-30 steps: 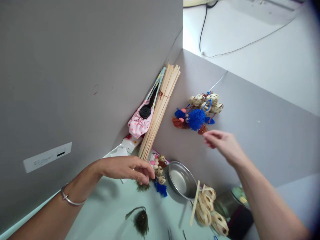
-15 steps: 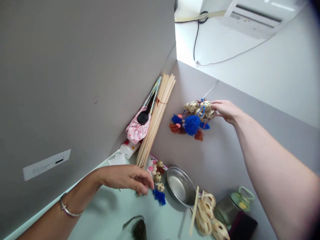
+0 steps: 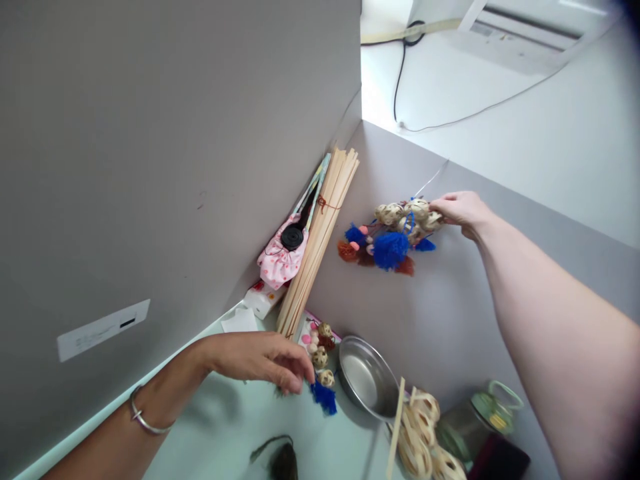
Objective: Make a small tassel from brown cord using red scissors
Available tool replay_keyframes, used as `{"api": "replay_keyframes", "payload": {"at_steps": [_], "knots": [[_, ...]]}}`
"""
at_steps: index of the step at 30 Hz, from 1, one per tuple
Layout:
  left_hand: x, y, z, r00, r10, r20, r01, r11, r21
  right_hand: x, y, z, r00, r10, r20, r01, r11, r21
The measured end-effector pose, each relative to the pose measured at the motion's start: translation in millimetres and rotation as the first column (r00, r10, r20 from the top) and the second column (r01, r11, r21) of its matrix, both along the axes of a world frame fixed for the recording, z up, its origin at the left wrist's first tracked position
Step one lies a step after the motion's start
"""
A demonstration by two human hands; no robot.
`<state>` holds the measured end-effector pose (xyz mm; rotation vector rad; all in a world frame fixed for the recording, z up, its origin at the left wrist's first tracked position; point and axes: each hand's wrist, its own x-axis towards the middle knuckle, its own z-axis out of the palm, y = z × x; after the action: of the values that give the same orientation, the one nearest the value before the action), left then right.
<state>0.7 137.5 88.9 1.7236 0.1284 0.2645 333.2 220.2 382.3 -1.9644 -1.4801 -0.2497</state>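
White label [image 3: 103, 330] illeg., R hand [image 3: 463, 212] on woven balls [image 3: 415, 215].

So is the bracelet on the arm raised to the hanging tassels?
No, the bracelet circles the left arm, while the right hand touches the cluster.

Two grey partition panels [image 3: 150, 133] meet in a corner above a pale green worktop [image 3: 220, 427]; a printed label [image 3: 103, 330] marks the left panel; beyond, a bright white wall [image 3: 480, 87] carries thin cables [image 3: 399, 80].
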Motion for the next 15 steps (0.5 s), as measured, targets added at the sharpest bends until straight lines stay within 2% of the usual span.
{"api": "replay_keyframes", "payload": {"at_steps": [3, 6, 8, 13, 15], "knots": [[-0.4, -0.6, 0.8, 1.000, 0.001, 0.003, -0.001, 1.000, -0.001, -5.6, -3.0, 4.6, 1.000, -0.010, -0.025, 0.012, 0.995, 0.100], [-0.4, -1.4, 1.6, 1.000, 0.011, 0.002, -0.011, 1.000, 0.004, -13.1, -6.7, 9.0, 1.000, 0.020, -0.008, -0.019, 0.990, 0.137], [-0.7, -1.4, 1.9, 1.000, 0.011, 0.004, -0.011, 1.000, 0.005, -16.0, -7.2, 11.0, 0.999, 0.037, 0.001, -0.037, 0.994, 0.106], [-1.9, -0.9, 2.2, 1.000, 0.008, 0.010, -0.008, 1.000, 0.006, -12.0, -0.3, 12.6, 0.999, 0.039, 0.020, -0.037, 0.995, -0.093], [-2.6, -1.0, 2.7, 1.000, 0.010, 0.008, -0.010, 1.000, 0.007, -9.2, 3.3, 12.7, 0.998, 0.028, 0.064, -0.021, 0.993, -0.114]]}}
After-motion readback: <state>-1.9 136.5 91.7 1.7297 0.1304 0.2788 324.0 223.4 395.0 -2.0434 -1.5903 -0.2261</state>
